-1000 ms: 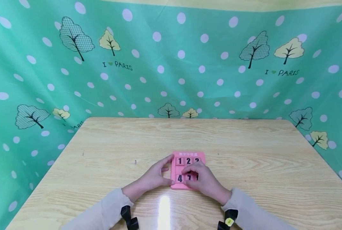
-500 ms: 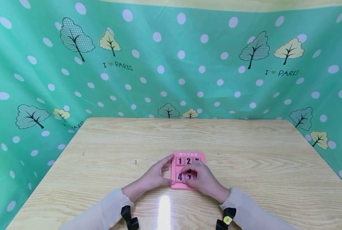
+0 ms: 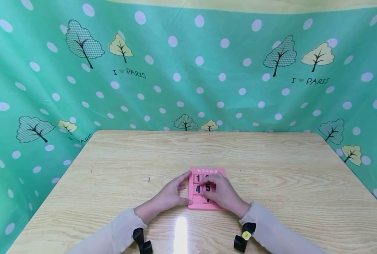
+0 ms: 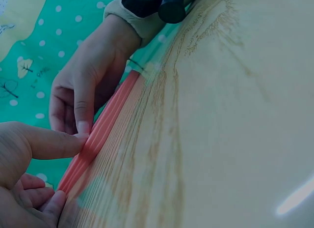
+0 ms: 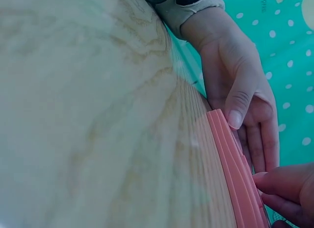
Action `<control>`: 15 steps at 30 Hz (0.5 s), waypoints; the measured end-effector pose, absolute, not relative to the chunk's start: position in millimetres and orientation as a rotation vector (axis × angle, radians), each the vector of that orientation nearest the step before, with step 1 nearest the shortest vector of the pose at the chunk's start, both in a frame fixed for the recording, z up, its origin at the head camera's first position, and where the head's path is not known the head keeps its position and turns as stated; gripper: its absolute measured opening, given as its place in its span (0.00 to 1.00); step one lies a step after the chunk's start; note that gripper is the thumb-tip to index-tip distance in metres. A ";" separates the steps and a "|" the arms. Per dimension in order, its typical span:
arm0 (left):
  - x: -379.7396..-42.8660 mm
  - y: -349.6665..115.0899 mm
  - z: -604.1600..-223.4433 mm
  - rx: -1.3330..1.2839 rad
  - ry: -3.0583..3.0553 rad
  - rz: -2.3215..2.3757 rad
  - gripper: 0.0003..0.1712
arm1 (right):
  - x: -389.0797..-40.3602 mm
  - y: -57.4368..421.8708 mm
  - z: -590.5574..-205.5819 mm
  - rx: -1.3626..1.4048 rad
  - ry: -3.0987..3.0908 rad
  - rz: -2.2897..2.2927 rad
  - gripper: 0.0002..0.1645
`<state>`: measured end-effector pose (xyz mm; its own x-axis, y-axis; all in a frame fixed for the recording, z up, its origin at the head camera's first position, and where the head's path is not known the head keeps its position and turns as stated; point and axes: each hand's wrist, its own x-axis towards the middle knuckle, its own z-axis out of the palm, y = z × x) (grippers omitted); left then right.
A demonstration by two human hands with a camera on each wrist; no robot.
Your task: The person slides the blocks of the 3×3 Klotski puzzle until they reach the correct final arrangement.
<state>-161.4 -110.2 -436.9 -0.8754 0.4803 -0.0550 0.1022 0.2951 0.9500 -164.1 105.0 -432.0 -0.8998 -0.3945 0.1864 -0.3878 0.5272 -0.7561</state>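
A pink number slide puzzle [image 3: 204, 207] lies flat on the table, with black numerals on its tiles. My left hand [image 3: 171, 194] holds its left side, index finger at the upper corner and thumb at the lower one. Over the board's right part is my right hand [image 3: 224, 193], bent index finger and thumb touching the 4 tile [image 3: 197, 189]. The 1 tile [image 3: 197, 178] and 5 tile [image 3: 208, 187] show; the 7 is partly covered, and the right column is hidden under the hand. The left wrist view shows my right hand's thumb on the puzzle edge [image 4: 105, 120].
The pale wooden table [image 3: 128, 155] stretches around the puzzle. Behind and beside it hangs a green dotted curtain [image 3: 188, 91] with printed trees. Black camera mounts sit on both wrists, and a light reflection [image 3: 180, 234] shines near the front.
The 4 tile has slid up from the bottom row to the middle row, beside the 5. My right hand's fingertips have moved up with it. The left hand stays put.
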 end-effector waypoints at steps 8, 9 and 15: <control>-161.8 -110.2 -437.3 0.525 2.221 1.625 0.54 | -168.0 104.7 -432.0 -0.701 2.740 -1.369 0.14; -162.0 -110.1 -437.4 0.524 2.219 1.628 0.54 | -168.0 104.6 -432.1 -0.706 2.743 -1.369 0.14; -161.3 -110.2 -437.1 0.510 2.215 1.624 0.54 | -167.0 105.2 -430.6 -0.699 2.726 -1.376 0.14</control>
